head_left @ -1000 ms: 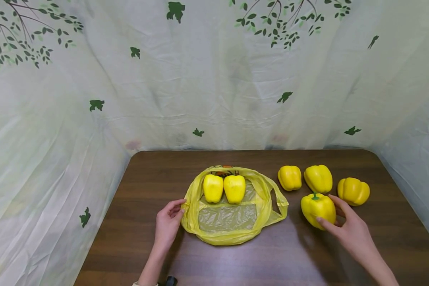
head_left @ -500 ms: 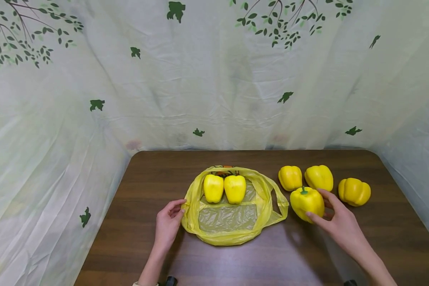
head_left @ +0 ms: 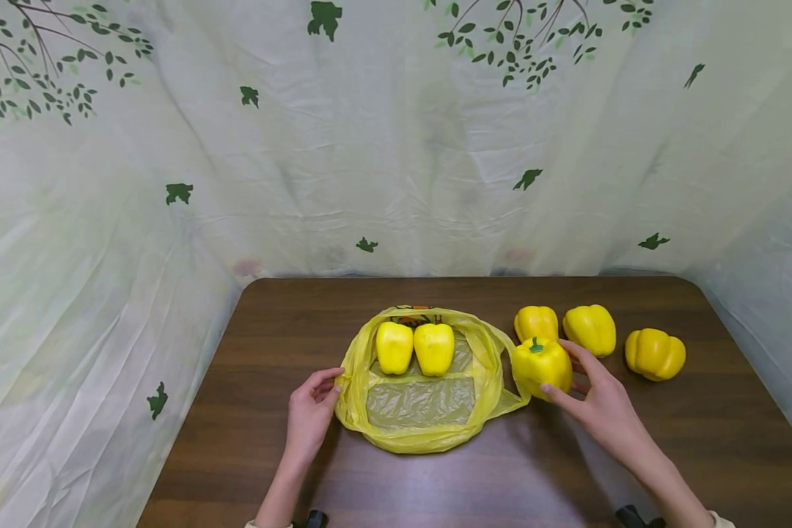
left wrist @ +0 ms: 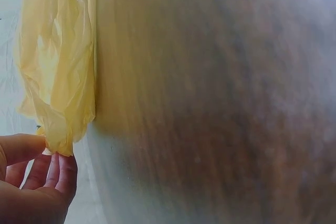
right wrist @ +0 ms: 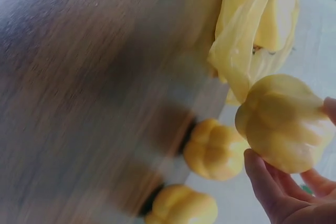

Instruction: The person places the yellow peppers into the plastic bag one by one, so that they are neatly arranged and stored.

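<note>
A yellow bell pepper (head_left: pixel 541 369) with a green stem is held up by my right hand (head_left: pixel 594 392), thumb on its near side and fingers on the far side. It overlaps the right handle of the yellow plastic bag (head_left: pixel 429 441) in the head view. My left hand (head_left: pixel 312 411) pinches the bag's left edge between thumb and fingers, as the left wrist view also shows on the bag (left wrist: pixel 58 77). The bag lies spread with its mouth wide, and two yellow bell peppers, one left (head_left: pixel 394 348) and one right (head_left: pixel 434 350), rest side by side in its far part.
Three more yellow bell peppers, a left one (head_left: pixel 534 320), a middle one (head_left: pixel 589 328) and a right one (head_left: pixel 655 355), sit at the back right of the brown table (head_left: pixel 290 315). Behind the table hangs a pale curtain (head_left: pixel 396 147) printed with leaves.
My right hand has carried its bell pepper leftward and slightly away from me, from near the right-hand peppers to the bag's right handle. My left hand and the bag stay put.
</note>
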`<move>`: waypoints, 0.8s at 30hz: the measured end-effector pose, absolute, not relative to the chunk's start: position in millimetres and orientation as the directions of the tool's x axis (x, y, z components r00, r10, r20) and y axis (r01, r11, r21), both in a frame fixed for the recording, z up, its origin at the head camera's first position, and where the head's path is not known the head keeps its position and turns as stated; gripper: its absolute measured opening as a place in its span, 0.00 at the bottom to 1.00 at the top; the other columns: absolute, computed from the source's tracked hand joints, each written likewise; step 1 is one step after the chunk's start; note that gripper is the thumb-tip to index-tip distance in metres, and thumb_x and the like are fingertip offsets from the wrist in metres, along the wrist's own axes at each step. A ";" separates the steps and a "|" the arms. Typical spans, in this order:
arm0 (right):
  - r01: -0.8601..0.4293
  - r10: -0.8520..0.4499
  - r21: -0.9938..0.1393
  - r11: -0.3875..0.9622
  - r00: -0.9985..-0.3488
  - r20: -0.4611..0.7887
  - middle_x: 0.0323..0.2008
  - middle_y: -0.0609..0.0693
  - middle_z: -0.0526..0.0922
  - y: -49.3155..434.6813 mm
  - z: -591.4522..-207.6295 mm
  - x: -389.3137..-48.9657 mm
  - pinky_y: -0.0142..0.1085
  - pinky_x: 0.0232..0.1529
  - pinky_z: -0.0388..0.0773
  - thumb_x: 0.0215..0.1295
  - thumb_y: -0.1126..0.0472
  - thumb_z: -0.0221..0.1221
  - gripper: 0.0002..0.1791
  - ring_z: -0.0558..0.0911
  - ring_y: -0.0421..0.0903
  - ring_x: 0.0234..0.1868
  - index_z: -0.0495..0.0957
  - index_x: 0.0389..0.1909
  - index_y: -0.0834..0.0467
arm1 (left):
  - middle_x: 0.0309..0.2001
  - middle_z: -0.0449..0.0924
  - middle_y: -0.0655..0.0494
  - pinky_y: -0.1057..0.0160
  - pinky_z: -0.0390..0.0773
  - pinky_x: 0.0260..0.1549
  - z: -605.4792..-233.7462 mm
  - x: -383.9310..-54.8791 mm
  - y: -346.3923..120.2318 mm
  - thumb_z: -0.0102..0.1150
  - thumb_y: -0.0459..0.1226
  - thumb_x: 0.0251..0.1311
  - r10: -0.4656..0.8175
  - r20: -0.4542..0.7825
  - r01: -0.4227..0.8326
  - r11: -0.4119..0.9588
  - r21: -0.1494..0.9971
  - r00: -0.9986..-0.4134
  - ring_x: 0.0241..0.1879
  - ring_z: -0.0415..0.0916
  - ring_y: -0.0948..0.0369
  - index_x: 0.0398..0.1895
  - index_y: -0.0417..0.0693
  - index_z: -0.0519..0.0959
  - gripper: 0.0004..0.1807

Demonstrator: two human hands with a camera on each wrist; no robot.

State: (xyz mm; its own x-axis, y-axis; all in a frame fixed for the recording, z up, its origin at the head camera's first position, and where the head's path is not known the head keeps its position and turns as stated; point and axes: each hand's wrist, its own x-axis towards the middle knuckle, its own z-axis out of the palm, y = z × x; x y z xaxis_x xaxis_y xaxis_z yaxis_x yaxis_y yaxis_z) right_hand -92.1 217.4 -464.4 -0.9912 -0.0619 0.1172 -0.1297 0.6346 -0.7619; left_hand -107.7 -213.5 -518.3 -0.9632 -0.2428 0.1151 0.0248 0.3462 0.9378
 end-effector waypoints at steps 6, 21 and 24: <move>-0.121 -0.091 -0.781 0.613 -0.992 0.082 0.64 0.61 0.70 206.5 -463.8 -96.4 0.54 0.48 0.78 0.59 0.45 0.68 0.44 0.74 0.61 0.59 0.61 0.71 0.56 | 0.44 0.83 0.45 0.70 0.77 0.39 -517.8 -108.9 -214.2 0.59 0.20 0.58 -0.233 0.106 0.019 0.344 0.939 -0.967 0.42 0.79 0.53 0.46 0.38 0.84 0.14; -0.138 -0.175 -0.806 0.575 -0.984 0.044 0.63 0.58 0.71 183.1 -468.4 -116.1 0.49 0.49 0.79 0.57 0.46 0.70 0.43 0.74 0.58 0.59 0.62 0.69 0.57 | 0.43 0.83 0.41 0.70 0.77 0.40 -513.1 -105.9 -214.3 0.57 0.19 0.58 -0.220 0.142 0.058 0.348 0.936 -0.965 0.42 0.79 0.51 0.46 0.36 0.83 0.15; -0.133 -0.187 -0.812 0.568 -0.982 0.030 0.64 0.59 0.70 179.5 -468.2 -118.9 0.48 0.48 0.80 0.57 0.47 0.70 0.43 0.77 0.59 0.57 0.62 0.69 0.56 | 0.42 0.83 0.42 0.71 0.77 0.39 -513.8 -106.2 -214.5 0.58 0.19 0.58 -0.221 0.145 0.059 0.356 0.933 -0.964 0.41 0.79 0.52 0.46 0.37 0.84 0.15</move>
State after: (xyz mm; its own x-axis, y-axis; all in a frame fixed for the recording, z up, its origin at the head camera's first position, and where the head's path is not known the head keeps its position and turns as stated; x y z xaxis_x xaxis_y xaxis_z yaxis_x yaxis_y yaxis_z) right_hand -118.9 179.5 -468.2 -0.9819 -0.1871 0.0298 -0.1329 0.5683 -0.8120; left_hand -106.2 -214.5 -513.8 -0.9644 -0.2211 0.1449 0.0586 0.3558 0.9327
